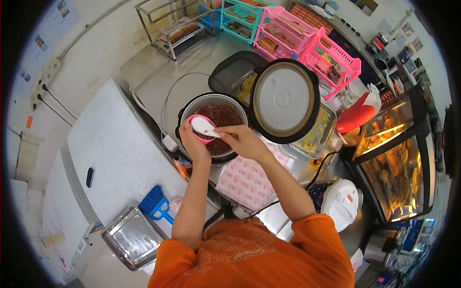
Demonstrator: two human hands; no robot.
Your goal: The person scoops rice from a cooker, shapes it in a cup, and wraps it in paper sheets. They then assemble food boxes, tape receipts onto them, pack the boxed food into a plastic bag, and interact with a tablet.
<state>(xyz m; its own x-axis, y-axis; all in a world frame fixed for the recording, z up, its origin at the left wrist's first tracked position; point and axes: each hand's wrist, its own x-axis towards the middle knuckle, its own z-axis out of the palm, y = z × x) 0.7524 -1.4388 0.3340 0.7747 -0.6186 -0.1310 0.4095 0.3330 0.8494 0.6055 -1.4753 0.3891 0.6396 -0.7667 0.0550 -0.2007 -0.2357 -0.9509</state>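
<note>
- The left hand [195, 146] cups a small pink bowl [205, 141] over the near-left part of the cooking pot, its fingers curled around the bowl's side.
- The right hand [244, 139] has its thumb and fingers clamped on the handle of a white rice paddle [201, 126], whose blade lies across the bowl's opening.
- Below both hands, dark reddish-brown rice [222, 113] fills the lower part of the pot [191, 104]; the bowl is above this rice.
- Just right of the pot, a round, dark-rimmed lid [282, 91] shows its pale grey face.
- Near the pot, on the near-right side, lies a stack of pink-printed paper [249, 181].
- Beyond the lid on the right sits a metal tray [312, 150] with yellow bits inside.
- Far right of the pot stand 2 pink basket racks [340, 60].
- At the right, a lit glass display case [398, 158] holds browned food.
- At the near left, a blue brush [153, 199] lies beside an empty-looking steel tray [132, 236].
</note>
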